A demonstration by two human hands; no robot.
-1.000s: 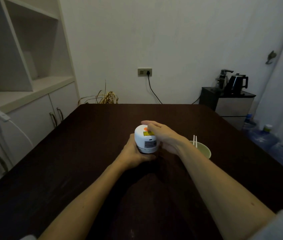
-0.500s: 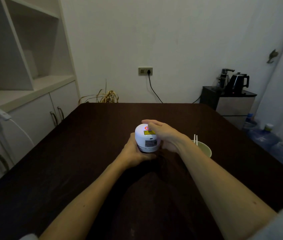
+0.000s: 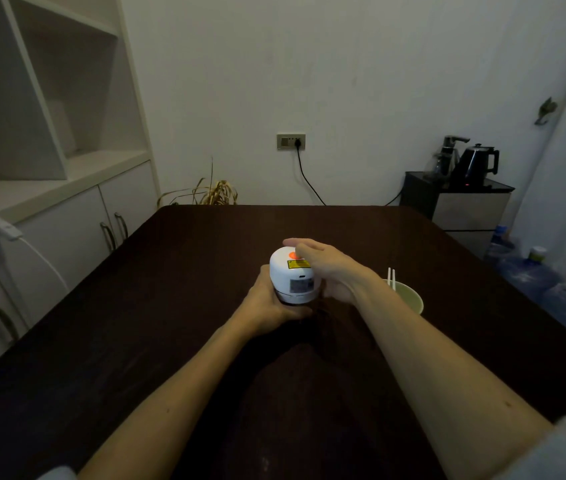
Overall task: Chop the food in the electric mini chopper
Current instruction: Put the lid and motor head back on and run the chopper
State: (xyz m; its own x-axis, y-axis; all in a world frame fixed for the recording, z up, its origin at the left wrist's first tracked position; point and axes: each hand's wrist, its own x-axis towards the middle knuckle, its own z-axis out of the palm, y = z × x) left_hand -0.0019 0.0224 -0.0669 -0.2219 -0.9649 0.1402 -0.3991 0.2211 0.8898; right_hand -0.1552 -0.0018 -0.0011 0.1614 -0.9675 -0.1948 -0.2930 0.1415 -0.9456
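A white electric mini chopper [image 3: 292, 278] stands upright on the dark table [image 3: 170, 306], near its middle. Its top shows an orange button, partly covered. My left hand [image 3: 267, 303] grips the chopper's lower part from the left and near side, hiding the cup and any food in it. My right hand [image 3: 323, 268] lies over the top from the right, fingers straight and resting on the button area.
A pale green bowl [image 3: 409, 299] with white chopsticks [image 3: 391, 277] sits just right of my right wrist. White cabinets [image 3: 67, 230] line the left. A side unit with a black kettle [image 3: 480, 164] stands at the far right, water bottles on the floor by it.
The hands and the chopper stay in the same place. The orange button shows a little more now than one second ago.
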